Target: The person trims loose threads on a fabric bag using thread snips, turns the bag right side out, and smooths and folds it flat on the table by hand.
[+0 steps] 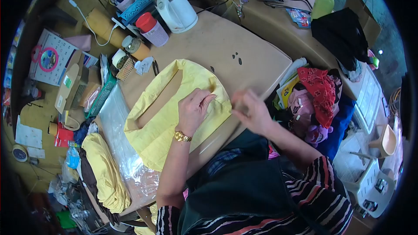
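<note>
Yellow fabric [161,137] lies spread over the brown table [248,45], with a long opening in its upper left part. My left hand [194,109], below a gold wristwatch, is closed in a pinch on the fabric near its right side. Just right of the fabric's edge, my right hand [251,111] has its fingers curled and blurred by motion; whether anything thin is between them cannot be made out. The two hands are a short distance apart.
A white kettle [175,8], a red-lidded container [152,29] and jars stand along the table's far left edge. Clear plastic [130,148] and folded yellow cloth [102,172] lie at left. Piled clothes [313,95] are at right, beside a white plastic chair [370,187].
</note>
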Demonstrator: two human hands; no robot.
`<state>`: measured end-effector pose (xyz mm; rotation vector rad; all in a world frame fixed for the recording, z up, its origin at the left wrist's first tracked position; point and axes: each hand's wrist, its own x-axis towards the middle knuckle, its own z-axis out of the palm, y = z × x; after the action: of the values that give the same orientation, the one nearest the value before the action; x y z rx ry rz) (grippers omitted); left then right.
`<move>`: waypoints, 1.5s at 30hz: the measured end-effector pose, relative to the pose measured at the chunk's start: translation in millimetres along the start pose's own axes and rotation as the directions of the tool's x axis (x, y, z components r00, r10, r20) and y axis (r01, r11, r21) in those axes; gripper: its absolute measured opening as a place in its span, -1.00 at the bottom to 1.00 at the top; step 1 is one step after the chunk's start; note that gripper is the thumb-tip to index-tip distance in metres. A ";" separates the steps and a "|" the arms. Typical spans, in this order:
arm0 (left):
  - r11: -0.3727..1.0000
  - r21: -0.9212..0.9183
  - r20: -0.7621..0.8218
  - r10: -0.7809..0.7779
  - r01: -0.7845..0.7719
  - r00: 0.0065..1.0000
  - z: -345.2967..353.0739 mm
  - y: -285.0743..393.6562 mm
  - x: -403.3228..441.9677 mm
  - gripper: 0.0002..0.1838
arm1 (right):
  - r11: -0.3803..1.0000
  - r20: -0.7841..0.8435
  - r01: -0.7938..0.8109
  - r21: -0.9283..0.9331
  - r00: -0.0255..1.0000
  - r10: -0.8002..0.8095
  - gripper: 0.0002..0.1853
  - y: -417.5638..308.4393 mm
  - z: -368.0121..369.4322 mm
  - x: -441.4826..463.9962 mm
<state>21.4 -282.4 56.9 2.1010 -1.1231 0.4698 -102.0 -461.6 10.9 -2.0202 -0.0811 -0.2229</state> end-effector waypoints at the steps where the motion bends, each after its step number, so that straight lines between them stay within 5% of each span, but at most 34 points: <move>1: 1.000 -0.007 0.066 -0.017 0.017 0.998 -3.3 4.9 1.9 -0.82 | 0.986 -0.172 0.133 -0.097 0.974 -0.148 -0.51 -7.9 -7.3 14.0; 3: 0.999 -0.011 0.135 -0.033 0.035 0.990 -11.5 18.1 7.6 -0.76 | 0.947 -0.324 0.240 -0.212 0.897 -0.300 -0.56 -13.2 -19.4 40.6; 5: 0.995 0.079 0.274 -0.083 0.063 0.958 -21.2 34.6 11.3 -0.63 | 0.866 0.020 0.435 -0.247 0.895 -0.445 -0.57 -11.0 -27.7 62.8; 6: 0.994 0.086 0.279 -0.088 0.067 0.956 -30.2 36.8 9.2 -0.63 | 0.866 0.179 0.422 -0.267 0.905 -0.386 -0.64 0.2 -29.0 72.2; 8: 0.908 0.384 0.550 -0.372 0.169 0.748 -56.5 32.9 -1.8 -0.53 | 0.876 0.259 0.422 -0.234 0.895 -0.362 -0.66 -11.1 -39.3 83.2; 13: 0.863 0.435 0.516 -0.472 0.256 0.715 -109.6 15.1 -43.7 -0.62 | 0.815 0.461 0.539 -0.213 0.791 -0.403 -0.79 -10.3 -42.9 100.0; 21: 0.744 0.576 0.343 -0.597 0.340 0.725 -154.7 1.3 -128.0 -0.84 | 0.703 0.454 0.598 -0.385 0.786 -0.420 -0.83 -8.9 -42.8 90.9; 23: 0.723 0.620 0.231 -0.540 0.305 0.809 -153.8 -7.5 -149.8 -0.87 | 0.659 0.468 0.618 -0.429 0.776 -0.422 -0.84 -2.1 -42.2 88.3; 29: 0.711 0.586 0.202 -0.592 0.388 0.780 -144.6 -20.2 -186.1 -0.83 | 0.512 0.488 0.678 -0.528 0.736 -0.470 -0.85 18.7 -31.3 82.0; 31: 0.710 0.626 0.122 -0.497 0.322 0.859 -140.7 -20.2 -187.9 -0.80 | 0.464 0.425 0.553 -0.692 0.832 -0.357 -0.82 4.6 -31.9 76.8; 32: 0.675 0.656 0.145 -0.553 0.339 0.821 -144.4 -12.6 -183.1 -0.79 | 0.458 0.436 0.566 -0.686 0.823 -0.364 -0.82 -11.4 -34.9 76.0; 35: 0.738 0.607 0.154 -0.472 0.294 0.868 -141.2 12.0 -165.0 -0.79 | 0.633 0.418 0.503 -0.588 0.859 -0.295 -0.81 -50.3 -21.9 76.2; 37: 0.758 0.575 0.154 -0.469 0.307 0.870 -134.3 8.9 -165.0 -0.78 | 0.801 0.206 0.434 -0.413 0.901 -0.382 -0.69 -59.4 6.9 79.6; 45: 0.746 0.541 0.097 -0.513 0.388 0.853 -134.3 -23.8 -187.1 -0.82 | 0.638 0.290 0.417 -0.647 0.909 -0.300 -0.36 -4.2 63.4 95.4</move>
<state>-62.2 -68.3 28.2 2.8581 -0.5875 0.2896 -1.4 -406.8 5.8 -2.7809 -0.5919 -0.3927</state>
